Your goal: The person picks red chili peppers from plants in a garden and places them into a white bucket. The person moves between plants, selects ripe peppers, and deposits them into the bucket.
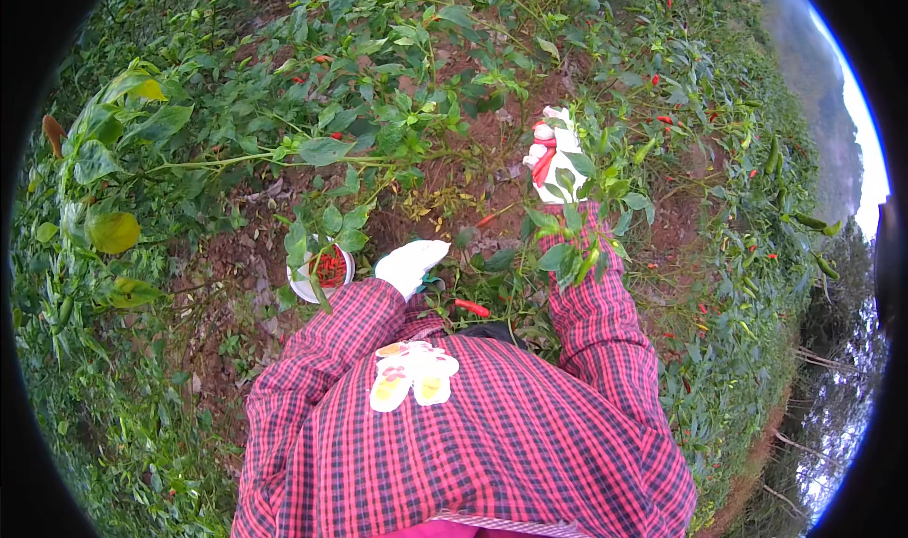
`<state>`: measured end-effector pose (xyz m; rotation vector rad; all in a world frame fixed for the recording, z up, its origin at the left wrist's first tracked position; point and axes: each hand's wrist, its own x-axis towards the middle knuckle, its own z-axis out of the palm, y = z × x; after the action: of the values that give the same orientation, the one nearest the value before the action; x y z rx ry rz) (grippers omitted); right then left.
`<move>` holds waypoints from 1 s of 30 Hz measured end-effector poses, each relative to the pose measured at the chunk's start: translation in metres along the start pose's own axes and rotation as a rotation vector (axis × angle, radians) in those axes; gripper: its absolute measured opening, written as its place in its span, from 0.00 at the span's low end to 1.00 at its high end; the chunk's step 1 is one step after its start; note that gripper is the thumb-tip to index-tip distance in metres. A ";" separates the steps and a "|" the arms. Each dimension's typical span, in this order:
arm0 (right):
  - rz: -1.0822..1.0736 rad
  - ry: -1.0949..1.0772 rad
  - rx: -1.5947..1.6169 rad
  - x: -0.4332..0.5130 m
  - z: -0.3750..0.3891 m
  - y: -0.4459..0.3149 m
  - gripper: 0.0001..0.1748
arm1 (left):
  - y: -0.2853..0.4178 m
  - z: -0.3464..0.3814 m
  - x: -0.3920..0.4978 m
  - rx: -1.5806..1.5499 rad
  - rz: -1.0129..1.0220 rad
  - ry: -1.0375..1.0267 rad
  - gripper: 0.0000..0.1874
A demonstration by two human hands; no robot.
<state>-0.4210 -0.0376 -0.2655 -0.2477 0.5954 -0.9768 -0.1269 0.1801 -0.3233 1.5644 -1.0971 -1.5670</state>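
My right hand (pixel 557 158), in a white glove, reaches forward among the pepper plants, with several red chili peppers (pixel 544 162) held in its curled fingers. Leaves partly cover its wrist. My left hand (pixel 411 265), also white-gloved, is close to my body; its fingers look drawn together, and whether anything is inside them cannot be seen. Left of it, a white bucket (pixel 302 288) holds picked red chilies (pixel 330 268). One large red chili (pixel 472 308) hangs low in front of my body, and another red chili (pixel 486 220) shows between my hands.
Dense pepper plants (pixel 234 112) with green and red fruit surround me. A long branch (pixel 241 159) crosses at left, above the bucket. Reddish soil (pixel 468 140) shows between the plants. Thin bare branches (pixel 809 449) stand at the far right edge.
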 end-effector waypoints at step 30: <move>0.471 -0.228 -0.747 -0.074 0.112 0.067 0.20 | 0.061 -0.030 0.001 -0.513 -0.162 -0.112 0.26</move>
<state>-0.3407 0.0532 -0.1782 -0.8290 0.7468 -0.2320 -0.1037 0.1497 -0.2673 1.2477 -0.5627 -1.8797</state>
